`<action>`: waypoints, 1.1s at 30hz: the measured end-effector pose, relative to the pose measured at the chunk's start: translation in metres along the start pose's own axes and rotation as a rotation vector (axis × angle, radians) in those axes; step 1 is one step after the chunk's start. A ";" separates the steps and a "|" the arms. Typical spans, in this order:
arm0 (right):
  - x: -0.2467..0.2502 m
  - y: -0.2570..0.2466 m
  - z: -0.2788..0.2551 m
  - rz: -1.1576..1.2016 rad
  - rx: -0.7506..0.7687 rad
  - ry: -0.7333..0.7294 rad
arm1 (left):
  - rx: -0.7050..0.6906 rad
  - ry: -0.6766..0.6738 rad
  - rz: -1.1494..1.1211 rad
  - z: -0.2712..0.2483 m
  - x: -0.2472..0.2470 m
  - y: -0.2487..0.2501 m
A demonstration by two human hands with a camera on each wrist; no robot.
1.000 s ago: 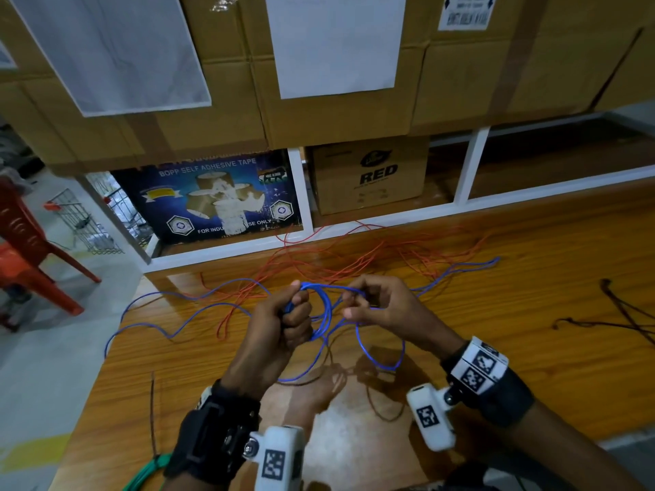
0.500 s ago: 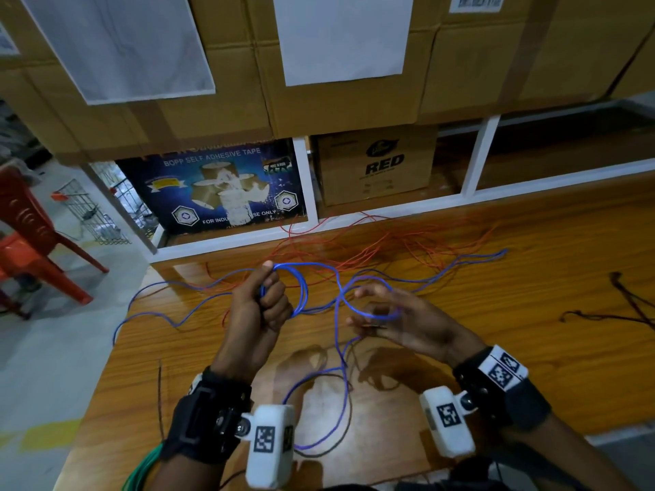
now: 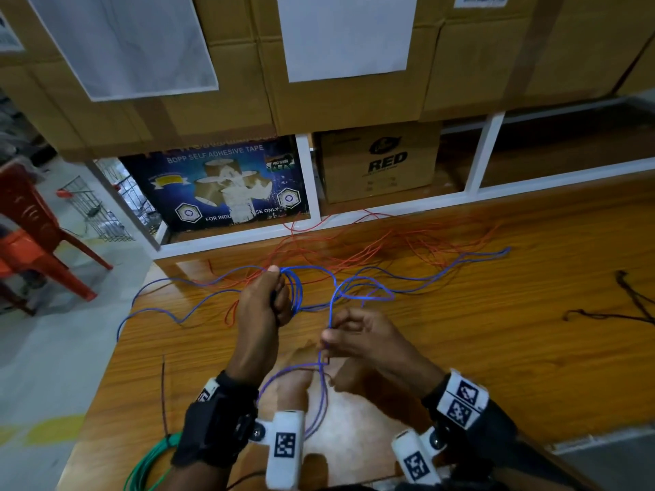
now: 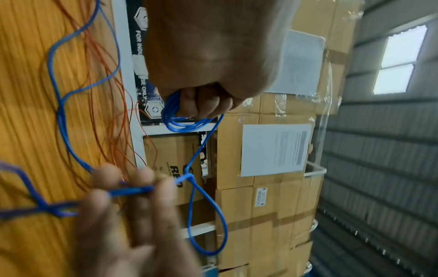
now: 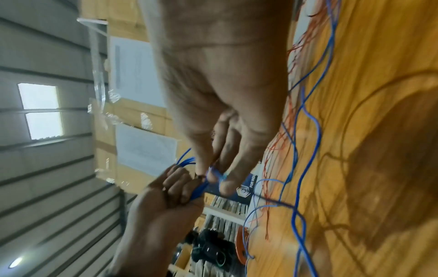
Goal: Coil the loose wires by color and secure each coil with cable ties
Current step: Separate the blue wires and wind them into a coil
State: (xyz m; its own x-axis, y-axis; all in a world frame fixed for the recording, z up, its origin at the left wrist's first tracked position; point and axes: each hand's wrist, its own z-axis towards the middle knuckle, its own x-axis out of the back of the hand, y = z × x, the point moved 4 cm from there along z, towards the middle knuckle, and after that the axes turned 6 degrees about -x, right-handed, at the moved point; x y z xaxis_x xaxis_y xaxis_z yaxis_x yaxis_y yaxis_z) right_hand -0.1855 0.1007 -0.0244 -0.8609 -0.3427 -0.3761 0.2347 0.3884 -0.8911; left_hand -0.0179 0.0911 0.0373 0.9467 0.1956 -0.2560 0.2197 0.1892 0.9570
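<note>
Two hands grip blue wire [image 3: 368, 295]: your left hand [image 3: 264, 306] clasps coils, your right hand [image 3: 358, 336] pinches slack; red wires [image 3: 354, 246] beyond may snag.

blue box [image 3: 216, 187] reads "bopp self adhesive tape" (carton [image 3: 381, 161]: "red").

Your blue wire [image 3: 358, 288] is lying partly coiled: several small loops are bunching at centre frame, while long loose strands are trailing left and right across the middle of the head view, and one loop is hanging toward the bottom centre. The thin red wires [image 3: 372, 248] are sprawling in a loose tangle just above it. A green coil [image 3: 149, 466] is sitting at the lower left edge.
</note>
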 end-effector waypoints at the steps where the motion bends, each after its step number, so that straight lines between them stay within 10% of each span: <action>1: 0.003 -0.004 0.000 0.025 0.042 0.120 | -0.075 0.006 0.118 -0.003 0.002 0.000; 7: 0.019 -0.037 -0.007 0.093 0.252 0.404 | -0.412 -0.207 0.692 -0.023 -0.005 -0.009; 15: 0.085 -0.058 0.007 0.236 0.181 0.471 | -0.472 -0.284 1.020 -0.013 0.016 -0.023; 22: 0.164 -0.041 0.010 0.368 -0.004 0.491 | -0.070 0.065 0.250 0.012 0.055 -0.015; 28: 0.181 -0.007 0.011 -0.763 0.007 0.637 | 0.118 0.073 -0.388 0.022 0.055 -0.003; 33: 0.186 0.000 0.015 -0.949 0.164 0.646 | 0.055 0.044 -0.581 0.035 0.057 0.026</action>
State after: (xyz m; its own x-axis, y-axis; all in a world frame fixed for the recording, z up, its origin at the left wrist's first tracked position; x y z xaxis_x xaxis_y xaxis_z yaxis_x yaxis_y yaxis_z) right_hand -0.3387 0.0245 -0.0982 -0.7812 0.0820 0.6189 -0.6141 0.0779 -0.7854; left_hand 0.0503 0.0733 0.0524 0.6571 0.1148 -0.7450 0.7125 0.2279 0.6636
